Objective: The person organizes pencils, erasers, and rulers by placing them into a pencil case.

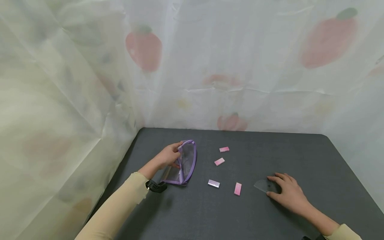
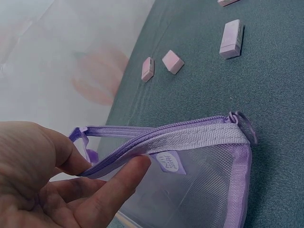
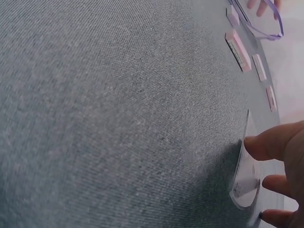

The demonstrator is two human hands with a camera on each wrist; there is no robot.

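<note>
My left hand [image 1: 177, 154] pinches the zipper edge of a purple mesh pouch [image 1: 186, 163] at the table's left side, holding its mouth up. In the left wrist view my thumb and a finger of that hand [image 2: 114, 166] clamp the pouch [image 2: 204, 166] by its lilac zipper band. My right hand [image 1: 275, 186] lies flat at the right, fingertips resting on a small clear plastic piece [image 1: 262, 185]. The right wrist view shows those fingertips [image 3: 266, 145] touching the clear piece [image 3: 246, 178]. Between the hands lie several pink blocks [image 1: 237, 188].
The dark grey table [image 1: 270, 150] is walled in by a white curtain with red fruit prints [image 1: 144, 50] at the back and left. Other pink blocks sit at mid-table [image 1: 219, 161], [image 1: 224, 149], with a paler one [image 1: 213, 183] nearer me.
</note>
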